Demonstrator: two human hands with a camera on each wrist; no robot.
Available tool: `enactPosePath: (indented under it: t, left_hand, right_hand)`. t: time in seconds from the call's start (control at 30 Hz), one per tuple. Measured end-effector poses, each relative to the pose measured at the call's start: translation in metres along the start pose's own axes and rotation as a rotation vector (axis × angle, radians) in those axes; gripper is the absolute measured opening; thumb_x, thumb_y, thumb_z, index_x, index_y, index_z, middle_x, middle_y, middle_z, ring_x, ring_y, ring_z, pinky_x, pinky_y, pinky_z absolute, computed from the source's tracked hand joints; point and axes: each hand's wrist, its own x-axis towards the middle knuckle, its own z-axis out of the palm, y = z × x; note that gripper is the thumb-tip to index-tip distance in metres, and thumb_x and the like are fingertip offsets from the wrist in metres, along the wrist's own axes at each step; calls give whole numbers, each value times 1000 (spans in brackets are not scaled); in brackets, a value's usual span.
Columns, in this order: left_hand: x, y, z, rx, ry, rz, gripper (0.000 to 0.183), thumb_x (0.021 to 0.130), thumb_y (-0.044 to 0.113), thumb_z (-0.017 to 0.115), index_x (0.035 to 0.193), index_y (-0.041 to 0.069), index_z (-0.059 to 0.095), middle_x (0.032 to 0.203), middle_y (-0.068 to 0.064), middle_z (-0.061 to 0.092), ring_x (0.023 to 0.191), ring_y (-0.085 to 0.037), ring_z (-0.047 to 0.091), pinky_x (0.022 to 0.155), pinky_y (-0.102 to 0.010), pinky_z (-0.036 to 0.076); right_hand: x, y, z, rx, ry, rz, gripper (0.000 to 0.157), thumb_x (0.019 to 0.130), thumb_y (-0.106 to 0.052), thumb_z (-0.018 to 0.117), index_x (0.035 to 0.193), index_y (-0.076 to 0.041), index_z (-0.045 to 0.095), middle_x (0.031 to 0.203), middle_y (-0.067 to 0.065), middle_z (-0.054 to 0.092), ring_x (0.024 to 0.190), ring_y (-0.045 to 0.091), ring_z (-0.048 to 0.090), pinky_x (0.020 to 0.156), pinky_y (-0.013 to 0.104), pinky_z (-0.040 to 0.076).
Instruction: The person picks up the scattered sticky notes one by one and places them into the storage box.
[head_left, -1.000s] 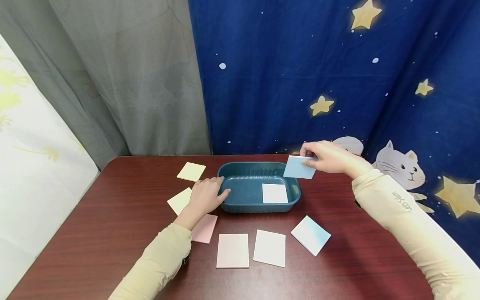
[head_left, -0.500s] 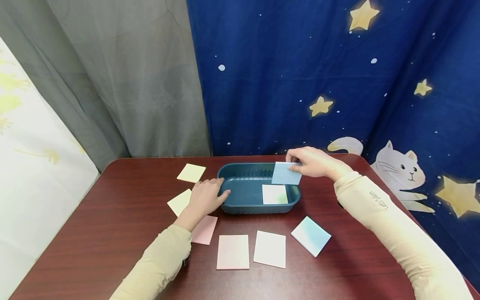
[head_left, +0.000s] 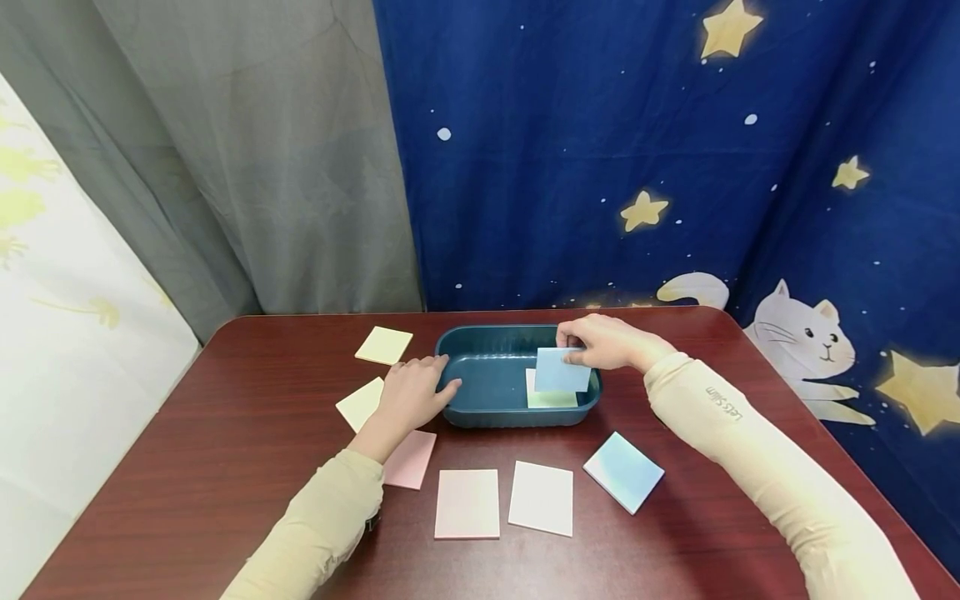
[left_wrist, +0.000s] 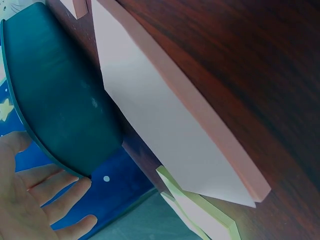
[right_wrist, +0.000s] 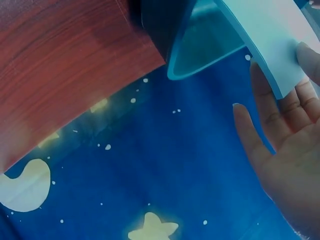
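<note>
My right hand pinches a light blue sticky note pad, tilted, over the right part of a dark teal plastic basin. In the right wrist view the thumb lies on one face of the blue pad and fingers are behind it. Beneath it a pale green sticky note pad lies on the basin floor, partly covered. At the basin's left end rests my left hand, fingers fairly straight. The left wrist view has its fingertips touching the rim of the basin.
Around the basin on the dark red table lie two yellow pads, a darker pink pad partly behind the left arm, a pale pink pad, a white pad and another blue pad. Curtains hang behind the table.
The right hand has carried the blue sticky note pad left and down, from the basin's right rim to over the pale green pad. The left hand stays at the basin's left end.
</note>
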Motion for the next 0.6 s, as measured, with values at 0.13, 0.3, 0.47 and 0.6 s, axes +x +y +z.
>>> enactPosePath:
  t: [0.13,0.3,0.47,0.6]
  left_hand:
    - [0,0,0,-1,6,2,52,86,41,51,120,3,54,110,-12,58,93,-28,56,81,-46,39]
    - [0,1,1,2,0,0,51,85,41,52,120,3,54,110,-13,58,93,-28,56,81,-46,40]
    - [-1,1,0,5,-2,-1,51,85,40,52,120,2,54,111,-13,58,94,-28,56,81,-46,40]
    - [-1,1,0,8,3,-2,51,85,40,52,120,3,54,111,-13,58,94,-28,56,81,-45,40]
  right_hand:
    - [2,1,5,12,-52,8,7,82,-15,62,80,-14,55,66,-6,47,60,11,43,57,28,35]
    - [4,4,12,31,-96,-5,6,82,-13,62,82,-12,56,68,-6,48,61,11,43,58,28,36]
    - [7,7,17,47,-131,6,6,81,-13,62,81,-12,56,67,-6,48,61,11,43,58,28,36]
    - [9,9,18,38,-147,17,6,80,-13,62,80,-13,56,68,-6,48,61,11,43,58,28,36]
